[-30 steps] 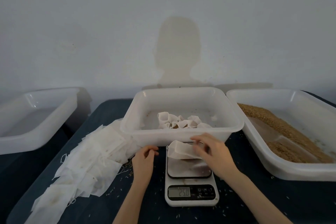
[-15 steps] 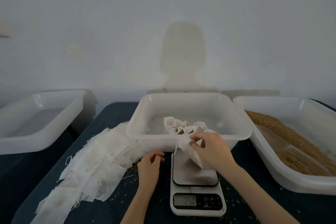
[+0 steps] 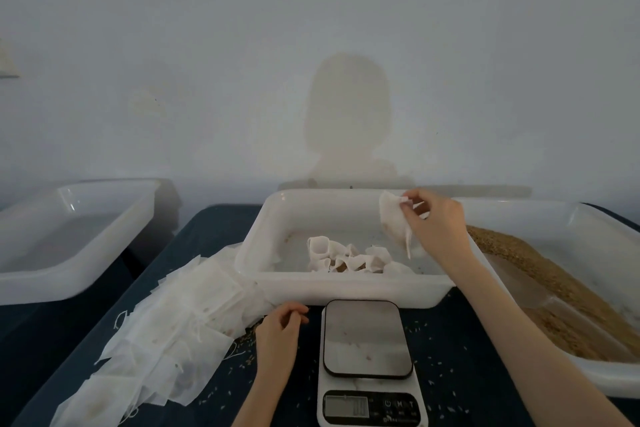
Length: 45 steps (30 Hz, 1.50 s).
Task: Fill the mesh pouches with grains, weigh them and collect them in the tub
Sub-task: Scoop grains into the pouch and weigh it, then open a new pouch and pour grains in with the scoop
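While I look across from the left, I see an empty-looking white tub at the table's far left edge. Next comes a heap of flat empty pouches, soft and thin like paper, lying on the dark blue table. My left hand rests on the table just beside that heap, with its fingers loosely curled and holding nothing.

In the middle sits the collecting tub, with a small pile of filled pouches inside. In front of it is the scale, and its plate is bare. I cannot read its little screen.

My right hand is up over the back right part of the middle tub. Its fingertips pinch the filled pouch by its top edge, and the pouch hangs down above the tub.

I think this pouch is light and floppy. The grains inside can shift, and the mesh looks thin, so I think it could tear or spill. The top edge seems the best place to hold it.

On the right is a tub of brown grains, sloped to one side.

Loose grains are scattered on the table. Behind is a plain pale wall with a soft shadow on it.
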### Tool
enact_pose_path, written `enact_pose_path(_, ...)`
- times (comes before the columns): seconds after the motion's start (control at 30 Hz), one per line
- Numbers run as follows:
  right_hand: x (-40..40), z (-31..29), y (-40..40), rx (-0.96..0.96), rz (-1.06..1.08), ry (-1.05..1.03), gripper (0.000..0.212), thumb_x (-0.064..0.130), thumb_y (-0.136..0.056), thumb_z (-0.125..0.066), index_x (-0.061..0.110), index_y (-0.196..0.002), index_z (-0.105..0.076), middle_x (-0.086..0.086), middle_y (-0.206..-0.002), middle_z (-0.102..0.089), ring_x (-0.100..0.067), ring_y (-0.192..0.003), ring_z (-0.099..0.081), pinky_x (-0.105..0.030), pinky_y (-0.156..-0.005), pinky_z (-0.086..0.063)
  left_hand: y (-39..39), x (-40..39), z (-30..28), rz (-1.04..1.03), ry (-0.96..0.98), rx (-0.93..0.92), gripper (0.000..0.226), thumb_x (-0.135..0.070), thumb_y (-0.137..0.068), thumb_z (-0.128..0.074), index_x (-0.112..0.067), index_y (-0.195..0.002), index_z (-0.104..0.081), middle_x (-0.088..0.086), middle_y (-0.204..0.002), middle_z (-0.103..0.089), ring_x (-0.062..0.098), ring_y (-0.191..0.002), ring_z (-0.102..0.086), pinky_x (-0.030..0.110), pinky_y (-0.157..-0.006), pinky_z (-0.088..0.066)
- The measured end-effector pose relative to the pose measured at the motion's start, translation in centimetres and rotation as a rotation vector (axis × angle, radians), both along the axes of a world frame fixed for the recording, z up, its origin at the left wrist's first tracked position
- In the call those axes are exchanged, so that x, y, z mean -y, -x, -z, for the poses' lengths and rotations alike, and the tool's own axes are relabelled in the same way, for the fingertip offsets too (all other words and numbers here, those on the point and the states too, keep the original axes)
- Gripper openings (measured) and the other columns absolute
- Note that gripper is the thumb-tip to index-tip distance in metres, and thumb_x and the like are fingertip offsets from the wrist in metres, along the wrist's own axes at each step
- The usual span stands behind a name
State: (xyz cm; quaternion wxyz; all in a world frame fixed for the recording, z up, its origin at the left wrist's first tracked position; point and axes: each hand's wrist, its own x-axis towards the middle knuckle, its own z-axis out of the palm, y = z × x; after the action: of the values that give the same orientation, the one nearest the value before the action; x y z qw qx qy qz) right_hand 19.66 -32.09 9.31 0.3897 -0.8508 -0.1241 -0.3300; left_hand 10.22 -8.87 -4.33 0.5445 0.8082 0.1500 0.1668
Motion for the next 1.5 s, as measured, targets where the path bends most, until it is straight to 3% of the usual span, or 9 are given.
enact_pose_path(0.2,1.0,2.6,-3.2,-0.286,0.101,0.234,0.014,0.007,-0.092,-0.053,0.007,-0.098,-0.066,-0.008,-0.087,-0.066,-0.025,-0.083,-0.062,-0.033,-0.073,-0.049,-0.2,0.0,0.1,-0.011,-0.030,0.003,0.027,-0.008,-0.093,-0.054,-0.028,-0.078,-0.066,-0.008,-0.073,-0.067,0.008,-0.067,-0.061,0.012,-0.057,-0.040)
enact_pose_path(0.47,1.6,4.7,-3.8,-0.753,0.057,0.675,0.023,0.018,-0.091,-0.053,0.024,-0.102,-0.072,0.007,-0.108,-0.068,-0.017,-0.099,-0.061,-0.029,-0.085,-0.050,-0.1,0.1,0.1,-0.005,-0.053,-0.004,0.029,-0.007,-0.092,-0.054,-0.029,-0.077,-0.067,-0.007,-0.071,-0.068,0.006,-0.066,-0.059,0.015,-0.060,-0.040)
enact_pose_path(0.67,1.2,3.6,-3.3,-0.708,0.045,0.593,0.024,0.016,-0.082,-0.048,0.023,-0.062,-0.059,0.003,-0.065,-0.057,-0.016,-0.066,-0.055,-0.028,-0.067,-0.047,0.3,0.2,0.1,0.026,-0.197,0.007,0.031,-0.009,-0.092,-0.056,-0.035,-0.076,-0.062,-0.014,-0.074,-0.066,0.000,-0.073,-0.059,0.009,-0.062,-0.037)
enact_pose_path(0.83,-0.2,2.3,-0.2,-0.448,-0.038,0.372,0.017,0.033,-0.091,-0.054,0.029,-0.093,-0.071,0.013,-0.085,-0.064,-0.009,-0.080,-0.061,-0.024,-0.071,-0.048,0.7,-1.1,-0.1,-0.195,-0.573,0.092,0.019,-0.005,-0.080,-0.069,-0.019,-0.093,-0.070,-0.005,-0.078,-0.061,0.013,-0.075,-0.053,0.026,-0.065,-0.044)
enact_pose_path(0.93,-1.6,2.1,2.9,-0.310,-0.165,0.331,0.013,0.031,-0.091,-0.058,0.034,-0.088,-0.071,0.022,-0.072,-0.060,0.002,-0.070,-0.058,-0.016,-0.062,-0.043,0.8,-2.7,0.0,-0.303,-0.752,0.031,0.032,-0.008,-0.075,-0.075,-0.011,-0.106,-0.069,0.010,-0.110,-0.066,0.030,-0.098,-0.059,0.042,-0.078,-0.049)
enact_pose_path(1.03,-2.9,2.4,5.7,-0.216,-0.263,0.359,0.011,0.030,-0.090,-0.060,0.033,-0.089,-0.070,0.023,-0.074,-0.060,0.002,-0.071,-0.058,-0.015,-0.062,-0.046,1.1,-3.8,0.2,-0.275,-0.839,-0.131,0.034,-0.034,-0.092,-0.055,-0.024,-0.125,-0.054,-0.001,-0.139,-0.046,0.019,-0.125,-0.044,0.029,-0.098,-0.040)
enact_pose_path(1.2,-4.4,4.6,8.4,-0.320,-0.413,0.442,0.011,0.038,-0.090,-0.057,0.037,-0.091,-0.068,0.022,-0.082,-0.063,0.004,-0.077,-0.056,-0.016,-0.073,-0.049,1.5,-4.8,-1.0,-0.139,-0.922,-0.116,0.021,-0.020,-0.094,-0.048,-0.032,-0.104,-0.061,-0.015,-0.107,-0.061,0.006,-0.091,-0.048,0.019,-0.071,-0.032)
enact_pose_path(1.3,-4.6,6.0,9.0,-0.397,-0.486,0.458,0.011,0.040,-0.091,-0.057,0.040,-0.092,-0.067,0.023,-0.082,-0.064,0.003,-0.079,-0.058,-0.014,-0.074,-0.049,1.7,-5.2,-1.7,-0.173,-0.950,-0.131,0.020,-0.021,-0.092,-0.052,-0.031,-0.108,-0.059,-0.014,-0.104,-0.064,0.007,-0.092,-0.050,0.021,-0.069,-0.029)
enact_pose_path(1.5,-4.6,7.4,9.1,-0.417,-0.489,0.482,0.013,0.040,-0.090,-0.057,0.037,-0.094,-0.069,0.029,-0.077,-0.060,0.004,-0.081,-0.057,-0.008,-0.071,-0.044,1.6,-6.3,-1.1,-0.162,-1.069,-0.084,0.047,-0.003,-0.045,-0.090,-0.012,-0.088,-0.072,0.007,-0.096,-0.070,0.027,-0.081,-0.065,0.037,-0.061,-0.051)
